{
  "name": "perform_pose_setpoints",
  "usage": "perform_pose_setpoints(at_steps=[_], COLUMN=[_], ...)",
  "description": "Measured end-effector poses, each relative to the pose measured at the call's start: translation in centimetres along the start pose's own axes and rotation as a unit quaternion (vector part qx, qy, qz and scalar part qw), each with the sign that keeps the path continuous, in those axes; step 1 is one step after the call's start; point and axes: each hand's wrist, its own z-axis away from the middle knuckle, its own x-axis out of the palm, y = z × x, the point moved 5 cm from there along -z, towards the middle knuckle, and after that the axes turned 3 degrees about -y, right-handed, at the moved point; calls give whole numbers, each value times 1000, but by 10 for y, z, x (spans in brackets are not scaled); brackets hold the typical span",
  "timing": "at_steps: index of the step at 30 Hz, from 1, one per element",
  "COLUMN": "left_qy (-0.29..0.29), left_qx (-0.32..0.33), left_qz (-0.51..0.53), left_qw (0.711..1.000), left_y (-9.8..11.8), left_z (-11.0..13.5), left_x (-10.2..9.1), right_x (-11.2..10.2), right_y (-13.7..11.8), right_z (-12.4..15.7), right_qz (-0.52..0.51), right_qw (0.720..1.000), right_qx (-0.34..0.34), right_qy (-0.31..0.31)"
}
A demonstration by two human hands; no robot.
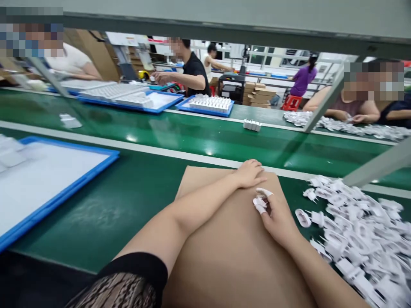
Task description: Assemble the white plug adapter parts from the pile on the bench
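Far left: blue-rimmed tray with a white liner, sitting on the green conveyor belt. Mid-frame, a tan cardboard sheet lies on the belt. Left hand rests palm down at its far edge, fingers pressed together and flat, nothing held. Right hand is just below it over the sheet, fingers curled in toward the thumb around small white pieces; cannot tell if those are held parts or finger cots. Nearest loose item: white plug part, on the belt just right of the right fingers, long axis roughly left-right with a slight tilt, oval end toward the hand. Past it, a heap of white plug parts spreads right and down to the frame edge. Right hand is nearer both; left hand is farther off.
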Motion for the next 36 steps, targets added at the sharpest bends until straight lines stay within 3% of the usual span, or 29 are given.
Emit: perform_pose_setpoints(at_steps=[3, 8, 15, 19, 23, 36], left_qy=[34, 75, -21, -62, -78, -77], left_qx=[5, 38, 26, 0, -24, -41], left_qz=[-10, -27, -49, -52, -49, -26], left_qw=[999, 996, 998, 997, 995, 996], left_y=[6, 16, 13, 12, 11, 4], left_z=[1, 4, 2, 3, 3, 0], left_x=[-10, -21, -12, -9, -8, -4], right_x=[1, 2, 4, 5, 5, 4], right_y=[2, -1, -7, -8, -6, -10], right_z=[-1, -1, -4, -2, -2, -4], right_qz=[-106, -62, 11, 54, 75, 76], right_qw=[994, 998, 999, 996, 992, 993], right_qx=[25, 28, -26, -10, 12, -13], right_qy=[13, -13, -42, -77, -99, -92])
